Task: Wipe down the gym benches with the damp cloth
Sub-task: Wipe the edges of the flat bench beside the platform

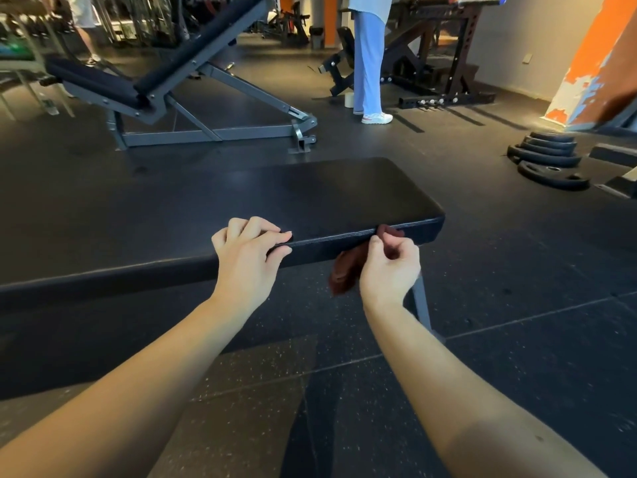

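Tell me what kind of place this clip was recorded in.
A gym, almost certainly: a flat padded bench in front, an adjustable incline bench behind it, and a stack of weight plates on the floor at right.

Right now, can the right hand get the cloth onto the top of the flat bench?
Probably yes. The right hand holds the cloth against the near edge of the flat bench, just below its top, which looks bare there. The left hand grips the edge further left, out of its way.
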The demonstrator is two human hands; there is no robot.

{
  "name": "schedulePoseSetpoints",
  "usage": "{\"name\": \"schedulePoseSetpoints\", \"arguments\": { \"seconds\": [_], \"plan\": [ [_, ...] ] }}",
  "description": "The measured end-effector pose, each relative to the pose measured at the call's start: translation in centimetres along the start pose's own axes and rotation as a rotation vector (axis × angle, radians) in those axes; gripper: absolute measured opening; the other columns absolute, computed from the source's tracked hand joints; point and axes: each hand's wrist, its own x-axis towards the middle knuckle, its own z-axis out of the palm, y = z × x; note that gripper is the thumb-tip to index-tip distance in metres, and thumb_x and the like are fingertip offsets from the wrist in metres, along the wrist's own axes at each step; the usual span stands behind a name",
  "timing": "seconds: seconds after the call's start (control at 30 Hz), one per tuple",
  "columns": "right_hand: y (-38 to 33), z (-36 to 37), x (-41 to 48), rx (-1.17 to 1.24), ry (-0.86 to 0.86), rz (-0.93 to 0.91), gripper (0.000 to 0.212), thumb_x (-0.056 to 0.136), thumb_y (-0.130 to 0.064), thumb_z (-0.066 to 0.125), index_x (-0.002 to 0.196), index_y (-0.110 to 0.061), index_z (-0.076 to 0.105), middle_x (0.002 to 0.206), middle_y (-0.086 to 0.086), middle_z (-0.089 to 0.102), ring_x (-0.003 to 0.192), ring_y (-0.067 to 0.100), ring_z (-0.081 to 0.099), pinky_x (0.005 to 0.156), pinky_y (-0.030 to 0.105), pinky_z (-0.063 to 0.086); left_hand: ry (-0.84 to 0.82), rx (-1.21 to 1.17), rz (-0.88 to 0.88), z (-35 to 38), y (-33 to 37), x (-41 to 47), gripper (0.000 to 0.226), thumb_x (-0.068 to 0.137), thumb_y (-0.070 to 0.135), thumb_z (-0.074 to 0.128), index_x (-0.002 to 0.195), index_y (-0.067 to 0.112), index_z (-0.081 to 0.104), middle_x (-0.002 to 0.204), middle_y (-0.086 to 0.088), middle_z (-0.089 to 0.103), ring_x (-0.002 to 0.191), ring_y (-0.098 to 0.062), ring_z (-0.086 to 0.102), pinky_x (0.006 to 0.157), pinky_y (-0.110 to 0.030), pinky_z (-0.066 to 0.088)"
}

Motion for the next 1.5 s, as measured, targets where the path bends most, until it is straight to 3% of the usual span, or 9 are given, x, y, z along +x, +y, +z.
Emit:
{"name": "schedulePoseSetpoints", "arguments": {
  "seconds": [0.33, 0.43, 0.6, 0.73, 0.9, 1.1, 1.23, 1.33, 1.5],
  "plan": [
    [-0.2, 5.3, -10.2, -0.013, -0.394, 0.021, 0.019, 0.094, -0.014, 0.073, 0.090, -0.031, 0.064, 0.104, -0.013, 0.059, 0.097, 0.001, 0.061, 0.090, 0.013, 0.050, 0.003, 0.058, 0.004, -2.1, -1.9, -0.9, 0.016, 0.095, 0.030, 0.071, 0.110, 0.031, 0.076, 0.118, 0.016, 0.061, 0.115, -0.016, 0.049, 0.102, -0.040, 0.024],
    [0.0, 5.4, -9.2, 0.002, -0.351, 0.044, 0.014, 0.091, -0.014, 0.074, 0.087, -0.023, 0.065, 0.100, -0.005, 0.063, 0.091, 0.004, 0.061, 0.087, 0.021, 0.050, 0.017, 0.069, 0.000, -2.9, -2.8, -1.5, 0.015, 0.093, 0.029, 0.073, 0.108, 0.030, 0.076, 0.116, 0.016, 0.061, 0.114, -0.017, 0.049, 0.102, -0.039, 0.024],
    [-1.2, 2.0, -4.0, -0.017, -0.098, 0.075, 0.008, 0.090, -0.014, 0.071, 0.089, -0.016, 0.064, 0.097, 0.003, 0.069, 0.090, 0.016, 0.065, 0.092, 0.038, 0.054, 0.024, 0.074, 0.007, -3.9, -4.0, -1.9, 0.017, 0.090, 0.029, 0.077, 0.107, 0.027, 0.077, 0.115, 0.012, 0.063, 0.112, -0.019, 0.050, 0.102, -0.043, 0.026],
    [-1.7, 1.1, -2.8, 0.006, -0.028, 0.116, 0.012, 0.097, -0.021, 0.068, 0.090, -0.029, 0.061, 0.105, -0.007, 0.065, 0.098, 0.009, 0.063, 0.092, 0.031, 0.053, 0.021, 0.068, 0.013, -4.8, -4.9, -2.3, 0.021, 0.089, 0.026, 0.078, 0.109, 0.026, 0.077, 0.116, 0.010, 0.063, 0.113, -0.021, 0.051, 0.101, -0.045, 0.028],
    [-1.3, 4.6, -7.6, 0.012, -0.120, 0.074, 0.006, 0.092, -0.010, 0.072, 0.094, -0.015, 0.068, 0.099, -0.007, 0.065, 0.092, 0.005, 0.062, 0.083, 0.006, 0.045, 0.026, 0.067, 0.097, -5.0, -5.8, -2.5, 0.026, 0.088, 0.021, 0.079, 0.112, 0.027, 0.076, 0.118, 0.012, 0.063, 0.111, -0.022, 0.053, 0.101, -0.045, 0.028],
    [-0.7, 6.7, -11.2, -0.063, -0.356, 0.038, 0.008, 0.093, -0.018, 0.074, 0.090, -0.023, 0.068, 0.098, -0.008, 0.065, 0.091, 0.003, 0.063, 0.077, 0.008, 0.046, 0.047, 0.070, 0.090, -5.2, -6.7, -2.6, 0.024, 0.088, 0.024, 0.078, 0.111, 0.027, 0.076, 0.118, 0.012, 0.063, 0.113, -0.022, 0.052, 0.101, -0.043, 0.026],
    [-1.3, 4.7, -7.9, -0.056, -0.216, 0.056, 0.010, 0.091, -0.020, 0.074, 0.086, -0.017, 0.066, 0.093, -0.001, 0.070, 0.087, 0.012, 0.066, 0.086, 0.032, 0.055, 0.054, 0.045, 0.082, -5.0, -6.5, -2.7, 0.022, 0.088, 0.023, 0.078, 0.110, 0.026, 0.076, 0.116, 0.012, 0.063, 0.112, -0.022, 0.052, 0.101, -0.044, 0.027],
    [-2.0, 3.2, -5.3, -0.045, -0.048, 0.076, 0.009, 0.091, -0.021, 0.072, 0.089, -0.018, 0.064, 0.095, 0.001, 0.071, 0.090, 0.016, 0.068, 0.092, 0.039, 0.056, 0.044, 0.037, 0.082, -5.1, -6.7, -2.6, 0.022, 0.089, 0.025, 0.077, 0.110, 0.027, 0.076, 0.116, 0.012, 0.063, 0.112, -0.021, 0.052, 0.102, -0.043, 0.027],
    [-2.3, 4.3, -7.7, -0.004, -0.080, 0.092, 0.006, 0.095, -0.012, 0.069, 0.100, -0.012, 0.066, 0.100, -0.006, 0.066, 0.092, 0.008, 0.064, 0.081, 0.015, 0.048, 0.034, 0.033, 0.065, -5.8, -7.4, -2.9, 0.020, 0.089, 0.027, 0.077, 0.109, 0.028, 0.076, 0.117, 0.012, 0.062, 0.113, -0.021, 0.051, 0.102, -0.042, 0.025]
  ]
}}
